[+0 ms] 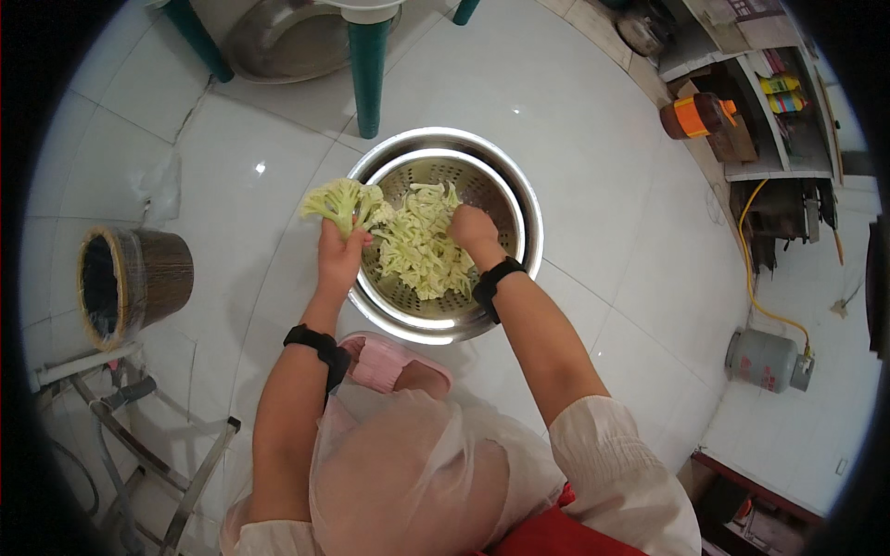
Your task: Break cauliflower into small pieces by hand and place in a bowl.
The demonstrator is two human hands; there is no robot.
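Note:
My left hand (pixel 338 254) grips a large branching piece of cauliflower (pixel 342 201) by its stems, over the left rim of the colander. Below, a perforated metal colander (pixel 495 201) sits inside a wider steel basin (pixel 534 240) on the floor. A heap of small pale cauliflower florets (pixel 421 247) lies in the colander's middle. My right hand (pixel 475 229) is over the right side of this heap with its fingers curled. The back of the hand hides the fingertips, so whether they hold a floret cannot be seen.
A green-legged stool (pixel 365 76) stands beyond the basin, near another metal basin (pixel 288 42). At left is a lined waste bin (pixel 156 267), with a metal frame (pixel 139 445) below it. A bottle (pixel 695 116) and gas cylinder (pixel 761 360) are at right. A pink slipper (pixel 379 361) is close to the basin.

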